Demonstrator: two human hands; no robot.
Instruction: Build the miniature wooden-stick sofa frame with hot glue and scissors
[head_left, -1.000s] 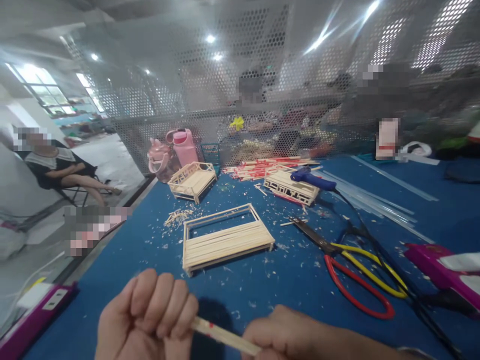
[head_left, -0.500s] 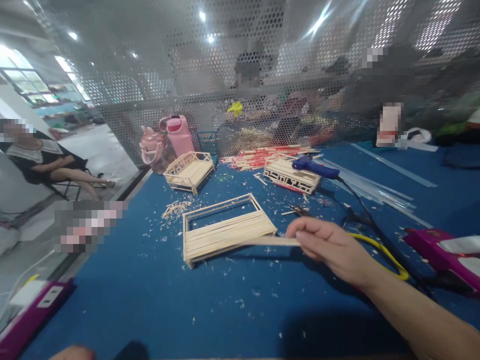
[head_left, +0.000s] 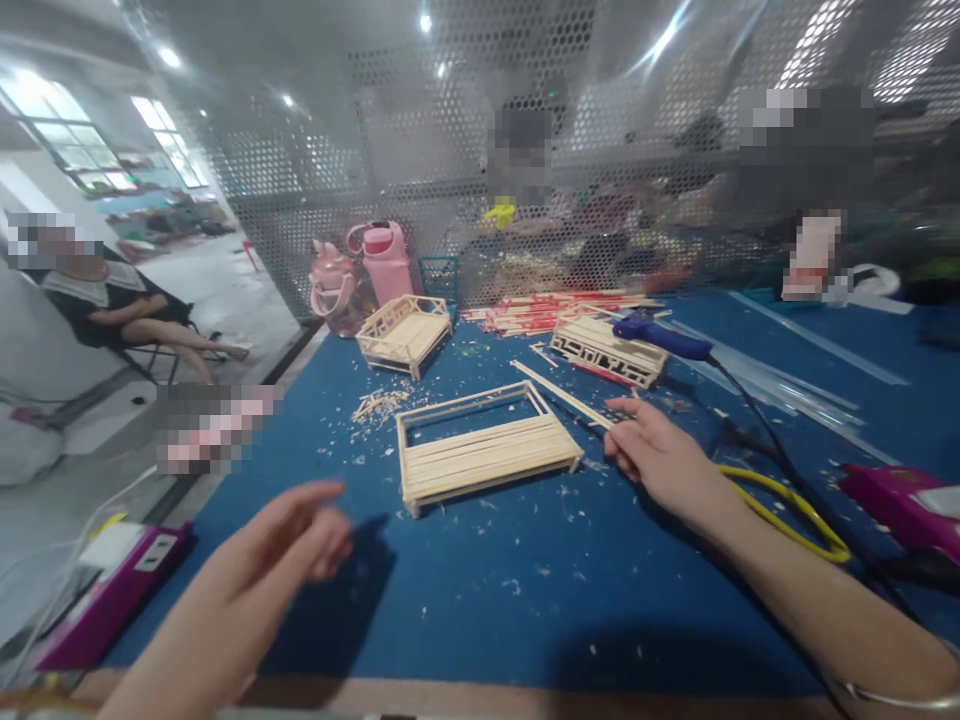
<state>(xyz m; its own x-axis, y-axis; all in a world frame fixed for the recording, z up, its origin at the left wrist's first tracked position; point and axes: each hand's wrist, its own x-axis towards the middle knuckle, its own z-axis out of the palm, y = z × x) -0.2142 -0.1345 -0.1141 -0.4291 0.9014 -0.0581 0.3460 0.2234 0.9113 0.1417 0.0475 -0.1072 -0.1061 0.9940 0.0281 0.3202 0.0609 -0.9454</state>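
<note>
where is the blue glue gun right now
In the head view, the blue glue gun is right of centre toward the back, overlapping the right end of a small wooden model, with clear strips to its right.

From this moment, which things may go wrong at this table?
The thin wood strip in the right hand might bump the nearby wooden frame. The right arm lies close to the black cord and could snag it, perhaps dragging the blue tool.
</note>
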